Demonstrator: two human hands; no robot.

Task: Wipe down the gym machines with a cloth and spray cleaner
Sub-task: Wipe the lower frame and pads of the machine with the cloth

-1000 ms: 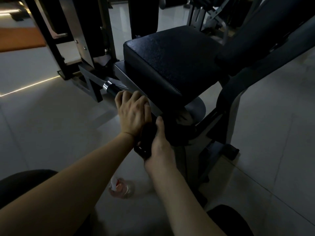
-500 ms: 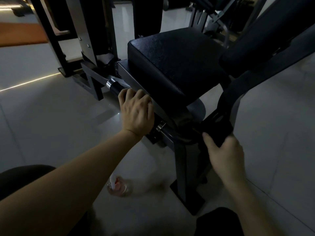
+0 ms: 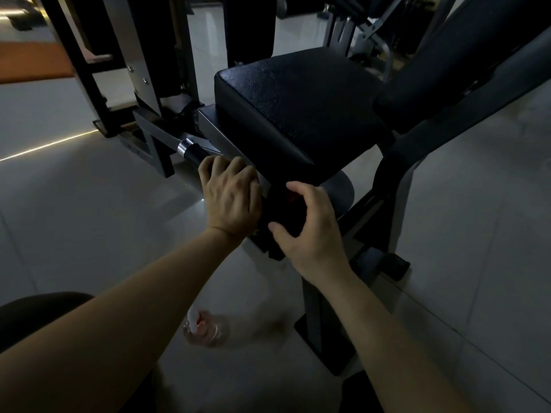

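As the head view looks down in dim light, my left grip is clenched round the black handle at frame centre, just left of the seat pad. My right grip, just beside it, grasps a dark cloth pressed on the machine under the pad's front corner. The spray bottle, blurry, sits on the tiled floor, lower centre, between my forearms.
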